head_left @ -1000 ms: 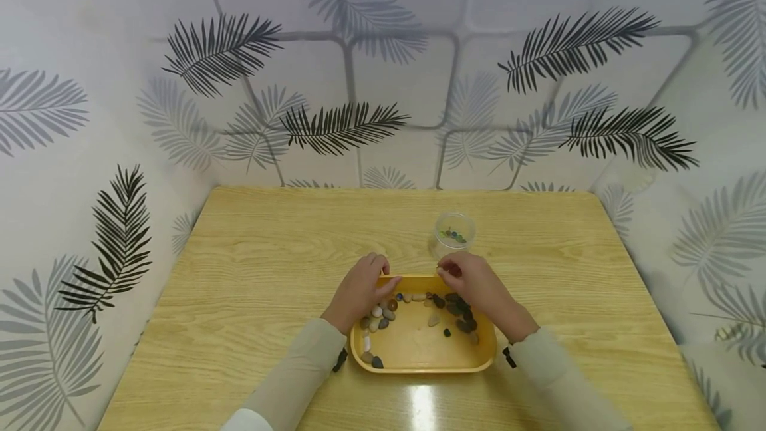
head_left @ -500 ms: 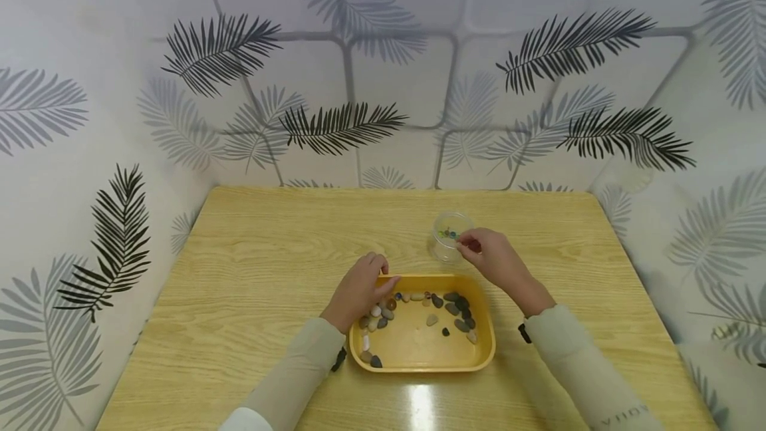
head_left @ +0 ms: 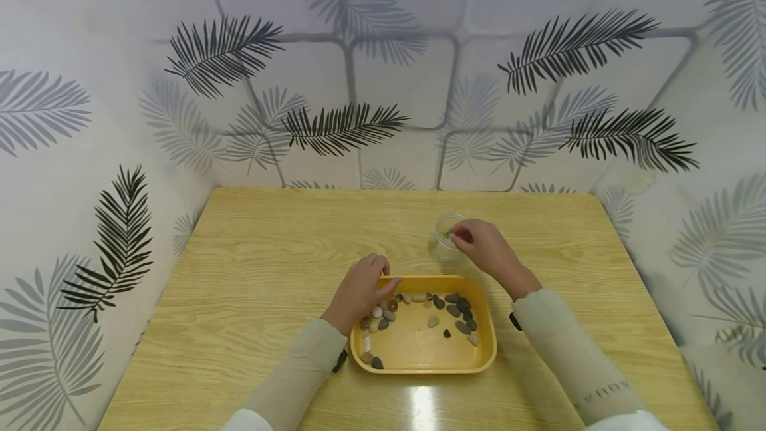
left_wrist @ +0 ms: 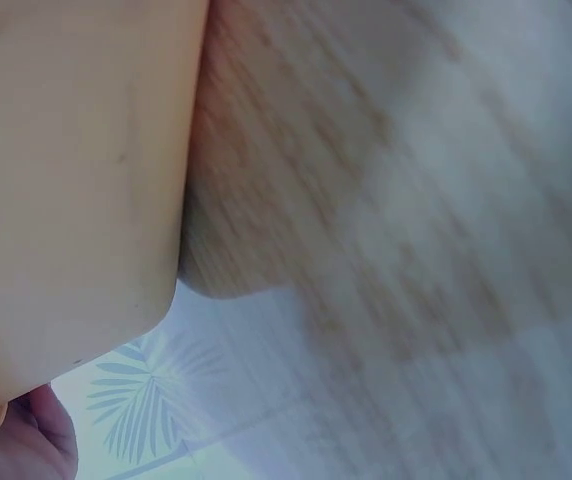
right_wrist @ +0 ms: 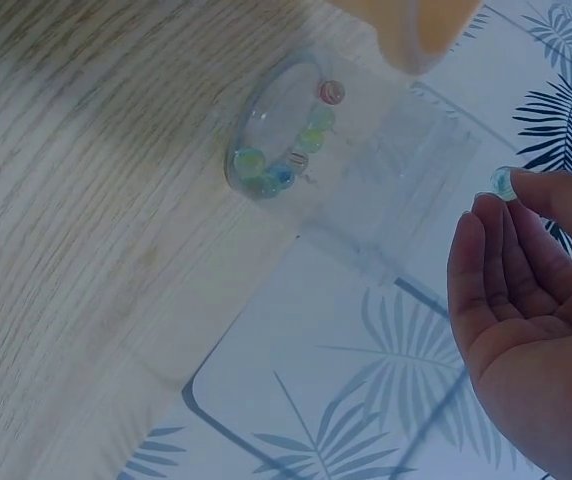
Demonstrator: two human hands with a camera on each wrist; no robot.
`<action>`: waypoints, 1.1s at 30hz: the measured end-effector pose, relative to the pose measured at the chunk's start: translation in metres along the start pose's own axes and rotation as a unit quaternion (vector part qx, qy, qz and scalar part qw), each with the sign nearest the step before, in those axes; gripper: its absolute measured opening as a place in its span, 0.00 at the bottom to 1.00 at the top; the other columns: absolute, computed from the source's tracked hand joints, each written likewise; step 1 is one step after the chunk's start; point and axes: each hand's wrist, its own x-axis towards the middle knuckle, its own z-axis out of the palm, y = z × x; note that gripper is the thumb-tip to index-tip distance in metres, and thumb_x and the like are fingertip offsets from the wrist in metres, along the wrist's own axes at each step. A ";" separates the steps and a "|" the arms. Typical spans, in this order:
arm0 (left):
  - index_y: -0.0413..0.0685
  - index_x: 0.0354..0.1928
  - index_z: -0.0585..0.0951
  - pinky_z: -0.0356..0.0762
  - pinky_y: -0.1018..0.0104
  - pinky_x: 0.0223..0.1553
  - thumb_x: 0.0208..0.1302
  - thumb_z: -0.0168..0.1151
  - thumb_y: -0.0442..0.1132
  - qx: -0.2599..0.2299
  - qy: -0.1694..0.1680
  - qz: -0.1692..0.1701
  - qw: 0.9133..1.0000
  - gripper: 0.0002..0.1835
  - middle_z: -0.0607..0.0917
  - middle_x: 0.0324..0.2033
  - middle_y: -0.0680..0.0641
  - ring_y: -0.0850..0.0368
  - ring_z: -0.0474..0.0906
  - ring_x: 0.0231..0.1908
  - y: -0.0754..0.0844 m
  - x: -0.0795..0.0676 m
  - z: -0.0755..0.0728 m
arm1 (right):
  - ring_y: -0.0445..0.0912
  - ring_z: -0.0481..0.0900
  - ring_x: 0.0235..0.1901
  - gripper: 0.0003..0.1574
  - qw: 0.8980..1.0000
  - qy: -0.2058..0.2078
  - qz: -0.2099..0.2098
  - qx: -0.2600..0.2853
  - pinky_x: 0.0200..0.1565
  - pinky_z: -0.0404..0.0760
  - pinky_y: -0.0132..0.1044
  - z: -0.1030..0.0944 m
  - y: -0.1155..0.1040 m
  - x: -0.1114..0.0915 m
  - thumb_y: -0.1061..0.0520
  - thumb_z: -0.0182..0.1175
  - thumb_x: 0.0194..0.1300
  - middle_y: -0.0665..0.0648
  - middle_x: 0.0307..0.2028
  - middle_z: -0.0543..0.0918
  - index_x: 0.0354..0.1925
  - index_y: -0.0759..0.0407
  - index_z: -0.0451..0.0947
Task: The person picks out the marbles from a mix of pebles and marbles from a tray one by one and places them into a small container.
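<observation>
My left hand (head_left: 359, 292) grips the back left rim of a yellow tray (head_left: 421, 372), thumb over the inside and fingers behind the wall. The left wrist view shows the tray's outer wall (left_wrist: 76, 170) and part of that hand (left_wrist: 28, 448) at its edge. Behind the tray stands a clear plastic cup (head_left: 447, 256). My right hand (head_left: 487, 249) is at the cup's mouth, thumb and fingertips together. Up close, it pinches a pale blue-green glass marble (right_wrist: 503, 184), apart from the marbles (right_wrist: 250, 163) lying at the bottom of the cup.
Along the tray's sides lie dark stones (head_left: 463, 326) at right and pale pebbles (head_left: 377, 320) at left. A small dark green piece (head_left: 446, 333) sits on the tray floor. The wooden table (head_left: 263, 238) meets a leaf-patterned backdrop (head_left: 401, 78) behind.
My right hand has gone from the tray's back right rim to the cup's right side, then in over its mouth. The left hand and tray have stayed put.
</observation>
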 end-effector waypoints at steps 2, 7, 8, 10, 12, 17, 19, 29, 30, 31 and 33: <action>0.52 0.34 0.71 0.63 0.67 0.30 0.64 0.56 0.56 0.014 0.006 0.003 1.000 0.15 0.69 0.28 0.56 0.61 0.63 0.26 -0.001 0.000 0.000 | 0.48 0.79 0.35 0.11 1.000 -0.007 0.004 -0.005 0.40 0.78 0.44 0.002 0.001 0.004 0.58 0.59 0.64 0.56 0.37 0.81 0.42 0.63 0.80; 0.53 0.34 0.71 0.61 0.65 0.31 0.64 0.55 0.57 0.029 0.014 0.007 0.999 0.15 0.69 0.27 0.57 0.61 0.63 0.26 -0.001 0.000 0.001 | 0.48 0.79 0.35 0.12 1.000 -0.019 0.005 -0.013 0.40 0.78 0.43 0.008 0.003 0.011 0.57 0.59 0.64 0.57 0.37 0.81 0.43 0.63 0.79; 0.54 0.34 0.71 0.61 0.65 0.31 0.64 0.55 0.57 0.030 0.015 0.006 0.999 0.15 0.69 0.27 0.57 0.61 0.63 0.26 -0.001 -0.001 0.001 | 0.48 0.79 0.35 0.12 1.000 -0.021 0.005 -0.013 0.40 0.78 0.43 0.008 0.003 0.013 0.57 0.59 0.64 0.57 0.37 0.81 0.43 0.63 0.79; 0.53 0.34 0.71 0.62 0.65 0.31 0.64 0.56 0.57 0.029 0.016 0.006 0.999 0.15 0.69 0.27 0.57 0.61 0.63 0.26 -0.001 -0.001 0.001 | 0.48 0.79 0.35 0.12 1.000 -0.024 0.007 -0.014 0.40 0.78 0.43 0.010 0.003 0.015 0.56 0.59 0.65 0.57 0.37 0.81 0.43 0.63 0.79; 0.53 0.34 0.71 0.62 0.65 0.31 0.63 0.56 0.56 0.028 0.016 0.006 0.999 0.15 0.69 0.27 0.57 0.61 0.63 0.27 -0.001 -0.001 0.001 | 0.48 0.79 0.36 0.12 0.999 -0.028 0.010 -0.012 0.40 0.78 0.43 0.011 0.002 0.017 0.57 0.59 0.65 0.57 0.37 0.81 0.43 0.63 0.79; 0.52 0.34 0.71 0.63 0.65 0.30 0.63 0.57 0.55 0.025 0.022 0.013 0.999 0.15 0.69 0.27 0.56 0.61 0.63 0.26 -0.001 0.000 0.000 | 0.48 0.79 0.35 0.11 0.999 -0.035 0.012 -0.010 0.39 0.78 0.43 0.012 0.001 0.021 0.58 0.59 0.64 0.57 0.36 0.81 0.43 0.64 0.80; 0.52 0.33 0.71 0.63 0.65 0.30 0.63 0.57 0.55 0.025 0.025 0.016 0.999 0.15 0.69 0.27 0.56 0.61 0.62 0.25 -0.001 0.000 0.000 | 0.48 0.79 0.35 0.11 0.999 -0.037 0.012 -0.010 0.39 0.78 0.43 0.012 0.001 0.021 0.59 0.58 0.65 0.57 0.36 0.81 0.43 0.64 0.80; 0.51 0.34 0.72 0.64 0.65 0.31 0.63 0.57 0.55 0.018 0.020 0.018 0.999 0.15 0.70 0.27 0.56 0.61 0.63 0.26 -0.001 0.000 0.000 | 0.49 0.79 0.36 0.12 0.998 -0.051 0.003 -0.024 0.41 0.77 0.43 0.014 0.002 0.024 0.59 0.58 0.65 0.59 0.38 0.81 0.44 0.65 0.79; 0.51 0.34 0.72 0.65 0.65 0.31 0.64 0.57 0.55 0.017 0.019 0.018 1.000 0.15 0.70 0.28 0.56 0.61 0.64 0.26 -0.001 0.000 0.000 | 0.49 0.79 0.37 0.12 0.998 -0.052 0.003 -0.025 0.41 0.77 0.43 0.015 0.002 0.024 0.59 0.57 0.65 0.59 0.38 0.81 0.44 0.65 0.79; 0.51 0.34 0.72 0.65 0.65 0.32 0.64 0.56 0.55 0.016 0.019 0.017 1.000 0.15 0.70 0.28 0.56 0.61 0.64 0.27 -0.002 0.000 0.001 | 0.49 0.79 0.37 0.12 0.998 -0.052 0.004 -0.026 0.41 0.77 0.44 0.015 0.003 0.024 0.59 0.57 0.65 0.59 0.38 0.81 0.44 0.65 0.79; 0.52 0.34 0.71 0.65 0.65 0.32 0.64 0.57 0.55 0.013 0.018 0.017 1.000 0.15 0.70 0.28 0.56 0.61 0.64 0.27 -0.002 0.000 0.001 | 0.50 0.79 0.37 0.12 0.998 -0.050 0.006 -0.027 0.41 0.77 0.44 0.016 0.003 0.023 0.59 0.57 0.65 0.59 0.38 0.81 0.44 0.65 0.79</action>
